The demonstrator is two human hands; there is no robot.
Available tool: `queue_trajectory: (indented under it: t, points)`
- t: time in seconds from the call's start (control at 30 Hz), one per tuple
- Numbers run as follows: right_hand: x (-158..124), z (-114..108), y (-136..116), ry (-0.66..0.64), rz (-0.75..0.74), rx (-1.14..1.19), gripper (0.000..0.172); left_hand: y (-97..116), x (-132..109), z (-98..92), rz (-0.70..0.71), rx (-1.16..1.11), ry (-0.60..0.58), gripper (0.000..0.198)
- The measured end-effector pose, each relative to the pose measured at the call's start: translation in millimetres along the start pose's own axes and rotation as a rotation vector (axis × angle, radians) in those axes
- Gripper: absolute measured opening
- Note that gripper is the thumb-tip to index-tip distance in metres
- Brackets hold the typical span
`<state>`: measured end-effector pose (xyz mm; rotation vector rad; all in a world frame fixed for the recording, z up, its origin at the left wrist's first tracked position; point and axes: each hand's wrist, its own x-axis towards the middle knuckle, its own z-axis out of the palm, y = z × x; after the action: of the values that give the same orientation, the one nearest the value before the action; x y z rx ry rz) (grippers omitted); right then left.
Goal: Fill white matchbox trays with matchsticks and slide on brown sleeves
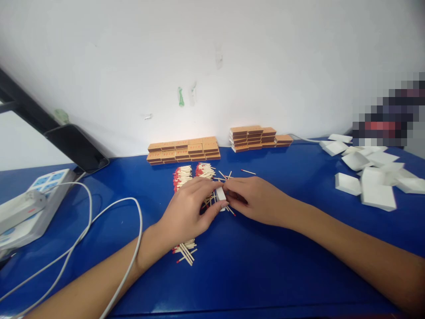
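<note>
Between thumb and fingers, my left hand [187, 208] grips a small white matchbox tray [221, 193], tilted on its edge over the blue table. My right hand [257, 197] meets the tray's right side with its fingers curled together; whatever is between those fingertips is hidden. Red-tipped matches [182, 175] lie in heaps just beyond my left hand, and loose ones stick out beneath and around the tray. Another small pile of matches [186, 253] shows below my left wrist. One single match [248, 172] lies apart, behind my right hand.
Stacked matchboxes [182, 150] line the wall, with a second stack [254, 137] to the right. Several white trays [378, 195] are heaped at the far right. At left stand a power strip [49, 186] and a black device [78, 146]; a white cable [139, 217] crosses my left forearm.
</note>
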<state>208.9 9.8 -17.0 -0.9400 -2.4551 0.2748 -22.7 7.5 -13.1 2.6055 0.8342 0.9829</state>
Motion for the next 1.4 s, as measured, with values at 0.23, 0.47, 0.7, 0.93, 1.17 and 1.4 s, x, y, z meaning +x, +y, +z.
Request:
queue_trajectory:
  t: [0.23,0.47,0.7,0.93,1.17,1.4]
  points:
    - [0.0,-1.2,-1.6,-0.013,0.013,0.001,0.017,1.1,-0.4,-0.5,-0.009,-0.005,-0.008,0.032]
    - [-0.3,-0.2,-1.0,-0.011,0.009,-0.003,0.018,1.3,-0.3,-0.5,-0.01,-0.005,-0.007,0.032]
    - [-1.0,0.4,-1.1,-0.01,-0.002,-0.01,0.018,1.3,-1.2,-0.4,-0.019,-0.003,-0.02,0.033]
    - [-0.2,-1.2,-2.7,-0.022,0.007,-0.018,0.018,2.4,-0.9,-0.5,-0.029,0.005,-0.027,0.033]
    - [-0.7,0.0,-2.3,-0.029,0.008,-0.016,0.016,2.6,-0.6,-0.8,-0.012,0.008,-0.029,0.033]
    - [-0.6,0.4,-1.4,-0.021,0.001,-0.01,0.016,2.1,-0.4,-0.9,-0.017,0.013,-0.031,0.033]
